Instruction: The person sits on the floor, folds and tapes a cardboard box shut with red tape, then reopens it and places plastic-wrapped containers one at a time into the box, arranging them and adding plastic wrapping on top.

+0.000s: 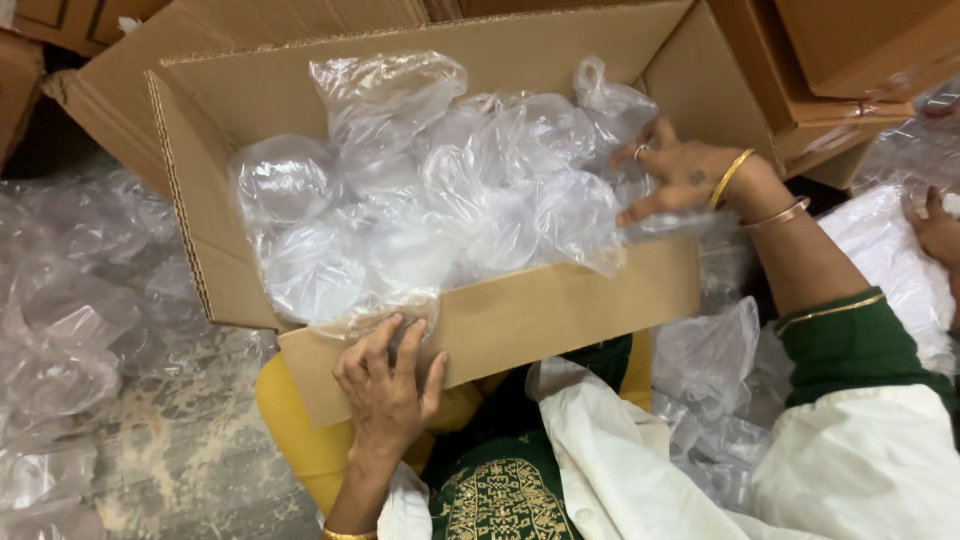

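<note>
Left hand (pixel 388 385) is gripping the cardboard box (pixel 560 315) by its near flap, right hand (pixel 680 175) is resting loosely spread on the plastic bags (pixel 450 210) inside, nearer them

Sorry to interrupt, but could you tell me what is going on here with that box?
A person sits with an open cardboard box resting against their lap. The box is filled with clear plastic bags holding round see-through items. The left hand grips the near flap, fingers over its edge. The right hand, with gold bangles at the wrist, rests on the bags at the right side. More loose plastic bags lie on the floor, and another person's hand shows at the far right.
</note>
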### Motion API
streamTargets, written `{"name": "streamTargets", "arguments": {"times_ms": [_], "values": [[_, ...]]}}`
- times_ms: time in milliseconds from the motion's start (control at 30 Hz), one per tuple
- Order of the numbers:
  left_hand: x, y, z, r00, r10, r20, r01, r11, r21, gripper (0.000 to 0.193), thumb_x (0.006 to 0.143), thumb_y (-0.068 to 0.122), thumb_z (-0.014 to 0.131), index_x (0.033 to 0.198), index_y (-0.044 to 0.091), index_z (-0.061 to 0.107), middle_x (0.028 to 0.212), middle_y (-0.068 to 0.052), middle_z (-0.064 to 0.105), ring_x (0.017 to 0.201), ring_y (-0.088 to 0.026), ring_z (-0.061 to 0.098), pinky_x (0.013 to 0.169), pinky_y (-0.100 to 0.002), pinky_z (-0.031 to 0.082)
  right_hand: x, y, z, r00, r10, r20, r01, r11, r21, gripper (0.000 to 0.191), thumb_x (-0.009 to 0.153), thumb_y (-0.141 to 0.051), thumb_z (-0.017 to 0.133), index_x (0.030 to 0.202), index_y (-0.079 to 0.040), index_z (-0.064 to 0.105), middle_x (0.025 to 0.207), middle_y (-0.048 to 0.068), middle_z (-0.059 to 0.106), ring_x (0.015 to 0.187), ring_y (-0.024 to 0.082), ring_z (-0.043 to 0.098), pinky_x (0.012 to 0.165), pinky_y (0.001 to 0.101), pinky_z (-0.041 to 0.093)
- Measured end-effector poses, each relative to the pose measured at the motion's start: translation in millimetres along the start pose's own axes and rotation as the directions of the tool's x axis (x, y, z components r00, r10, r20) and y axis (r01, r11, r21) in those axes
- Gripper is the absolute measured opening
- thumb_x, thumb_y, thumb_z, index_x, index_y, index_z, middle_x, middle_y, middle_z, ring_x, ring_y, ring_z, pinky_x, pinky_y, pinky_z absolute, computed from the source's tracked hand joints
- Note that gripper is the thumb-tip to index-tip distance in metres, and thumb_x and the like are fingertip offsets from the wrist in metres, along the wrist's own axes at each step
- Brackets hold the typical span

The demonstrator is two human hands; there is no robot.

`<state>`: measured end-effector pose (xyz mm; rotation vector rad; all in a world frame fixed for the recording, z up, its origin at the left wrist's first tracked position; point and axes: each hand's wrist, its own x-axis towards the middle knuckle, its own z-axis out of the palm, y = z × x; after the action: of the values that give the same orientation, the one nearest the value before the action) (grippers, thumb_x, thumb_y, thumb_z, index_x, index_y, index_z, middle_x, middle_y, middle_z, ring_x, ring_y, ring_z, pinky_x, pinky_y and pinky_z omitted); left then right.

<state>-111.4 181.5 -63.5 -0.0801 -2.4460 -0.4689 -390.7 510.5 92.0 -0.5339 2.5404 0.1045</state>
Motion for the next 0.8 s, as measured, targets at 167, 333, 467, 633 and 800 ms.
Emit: {"name": "streamTargets", "arguments": {"times_ms": [167,333,467,633,800], "values": [[-0.8,-3.3,-1.2,1.000,0.001,0.011,-0.001,1.000,0.012,0.049,0.088,0.039,0.077,0.130,0.017,0.065,0.138,-0.006,0.054,0.122,-0.029,0.048,0.104,-0.047,0.035,5.7,5.1,7.5,0.978,-0.090,0.188,0.074,0.993,0.089,0.089,0.069,-0.063,0.073,0.140,-0.015,0.049,0.147,0.017,0.050,0.136,0.038,0.051,0.112,0.0443,0.042],[1.3,-5.5,-3.2,1.000,-0.003,0.006,0.003,1.000,-0.002,0.048,0.087,0.038,0.077,0.130,0.017,0.065,0.138,-0.007,0.054,0.122,-0.028,0.048,0.104,-0.047,0.035,19.9,8.1,-0.3,0.960,-0.011,0.281,0.007,1.000,0.016,0.091,0.070,-0.062,0.073,0.147,-0.024,0.043,0.147,0.016,0.047,0.141,0.039,0.044,0.113,0.0502,0.038],[2.6,-5.7,-1.2,1.000,0.004,-0.010,-0.004,1.000,-0.009,0.048,0.087,0.037,0.078,0.130,0.017,0.066,0.137,-0.007,0.054,0.121,-0.028,0.048,0.103,-0.047,0.035,7.9,13.9,3.5,0.991,-0.029,0.130,0.021,0.998,0.063,0.111,0.058,-0.056,0.081,0.156,-0.034,0.032,0.149,0.021,0.037,0.137,0.048,0.039,0.113,0.0585,0.033],[2.1,-6.0,2.2,1.000,0.004,-0.008,-0.004,1.000,0.007,0.047,0.087,0.037,0.078,0.128,0.018,0.067,0.137,-0.006,0.055,0.121,-0.028,0.048,0.102,-0.047,0.035,-0.5,20.2,34.9,0.932,-0.035,-0.361,0.018,0.999,-0.050,0.091,0.073,-0.062,0.070,0.154,-0.031,0.043,0.146,0.023,0.043,0.142,0.045,0.043,0.121,0.0646,0.026],[-1.1,-7.9,2.7,1.000,0.015,-0.019,-0.015,1.000,0.016,0.046,0.088,0.039,0.077,0.127,0.018,0.067,0.135,-0.006,0.055,0.120,-0.028,0.048,0.101,-0.047,0.035,19.0,11.1,38.9,0.951,-0.048,-0.306,-0.003,0.987,-0.162,0.095,0.077,-0.068,0.070,0.157,-0.029,0.036,0.159,0.025,0.026,0.143,0.051,0.032,0.111,0.0691,0.027]]}}
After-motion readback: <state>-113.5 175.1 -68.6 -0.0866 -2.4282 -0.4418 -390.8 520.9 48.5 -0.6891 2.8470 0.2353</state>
